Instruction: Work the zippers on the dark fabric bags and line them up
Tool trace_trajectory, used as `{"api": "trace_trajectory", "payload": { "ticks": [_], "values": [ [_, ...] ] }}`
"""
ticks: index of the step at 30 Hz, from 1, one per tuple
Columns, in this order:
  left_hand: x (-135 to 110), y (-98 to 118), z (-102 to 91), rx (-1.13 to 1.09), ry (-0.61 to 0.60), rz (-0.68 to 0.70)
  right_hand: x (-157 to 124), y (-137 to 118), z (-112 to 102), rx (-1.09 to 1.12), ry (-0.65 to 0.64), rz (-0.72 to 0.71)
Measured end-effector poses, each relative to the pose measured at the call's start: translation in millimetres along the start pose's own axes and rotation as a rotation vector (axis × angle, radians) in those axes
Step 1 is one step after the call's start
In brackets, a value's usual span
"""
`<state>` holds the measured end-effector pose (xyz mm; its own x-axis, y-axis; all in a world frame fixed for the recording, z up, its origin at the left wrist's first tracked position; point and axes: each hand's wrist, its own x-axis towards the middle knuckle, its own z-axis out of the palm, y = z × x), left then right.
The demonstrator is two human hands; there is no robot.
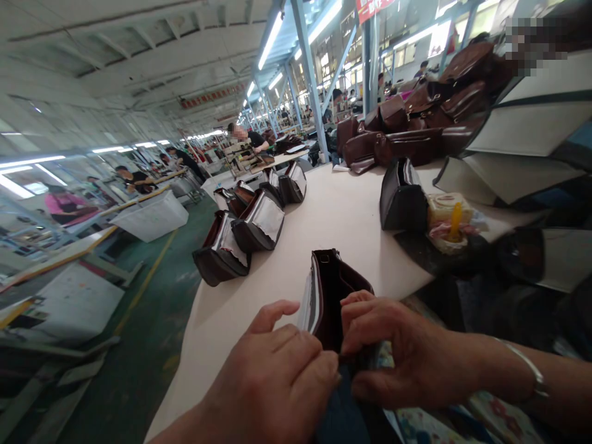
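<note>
Both of my hands grip a dark brown leather handbag at the near edge of the cream table. My left hand presses on its left side and my right hand pinches its right side. The bag's mouth gapes open, showing a dark lining and a pale strip along one side. Its lower part is hidden by my fingers. Farther along the table stand several open brown bags stuffed with silvery-white paper, in a row. A bangle circles my right wrist.
To the right stand a black bag, a roll of tape and a heap of brown bags. White boards are stacked beyond. Co-workers sit along the tables, past a white bin on a green floor.
</note>
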<state>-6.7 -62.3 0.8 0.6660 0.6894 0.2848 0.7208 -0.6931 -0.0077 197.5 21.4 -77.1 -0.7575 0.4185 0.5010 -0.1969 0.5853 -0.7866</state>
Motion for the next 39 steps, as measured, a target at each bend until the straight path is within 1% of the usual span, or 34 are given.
{"api": "trace_trajectory", "payload": {
  "ticks": [3,7,9,11,14,16,17,19,22,24,27,29,30,32,34,36,39],
  "values": [
    [-1.1,4.3,2.3,0.121,-0.026,0.054,3.0,-0.5,2.5,0.033,-0.005,0.046],
    [-2.2,11.1,12.4,0.285,0.008,0.101,7.2,-0.8,4.8,0.095,-0.035,0.134],
    [-2.9,12.5,16.5,0.342,0.003,0.113,8.0,0.0,4.9,0.131,-0.049,0.164],
    [-3.3,11.3,17.0,0.332,-0.012,0.092,7.6,1.7,4.5,0.160,-0.075,0.193],
    [-3.0,6.2,10.8,0.176,-0.016,0.030,5.3,5.8,3.8,0.194,-0.100,0.226],
    [-2.8,3.3,4.3,0.121,0.004,0.053,3.5,8.3,3.9,0.212,-0.102,0.249],
    [-2.9,2.9,1.2,0.137,0.012,0.085,2.9,9.2,4.1,0.216,-0.103,0.263],
    [-3.6,4.5,-3.4,0.237,0.000,0.145,2.5,10.3,4.7,0.217,-0.114,0.287],
    [-4.6,11.6,-4.6,0.390,-0.044,0.172,3.8,11.1,5.4,0.210,-0.145,0.297],
    [-4.2,16.4,-2.2,0.463,-0.055,0.180,5.0,11.5,5.3,0.225,-0.164,0.316],
    [-2.4,19.7,3.0,0.550,-0.054,0.232,6.1,11.5,5.1,0.271,-0.190,0.382],
    [-1.9,19.5,6.7,0.576,-0.049,0.252,6.2,11.2,6.1,0.273,-0.209,0.407],
    [-2.0,18.8,8.7,0.576,-0.045,0.244,6.1,11.0,7.1,0.258,-0.216,0.397],
    [-3.5,16.3,13.7,0.539,-0.016,0.196,5.7,10.6,10.2,0.220,-0.235,0.338],
    [-6.2,12.1,19.1,0.433,0.000,0.102,5.1,10.2,13.6,0.193,-0.250,0.280],
    [-9.3,6.2,22.9,0.219,-0.014,-0.031,4.4,10.2,15.7,0.185,-0.266,0.277],
    [-13.2,-4.2,21.5,-0.165,-0.077,-0.231,3.7,11.3,15.2,0.202,-0.285,0.347]
  ]
}}
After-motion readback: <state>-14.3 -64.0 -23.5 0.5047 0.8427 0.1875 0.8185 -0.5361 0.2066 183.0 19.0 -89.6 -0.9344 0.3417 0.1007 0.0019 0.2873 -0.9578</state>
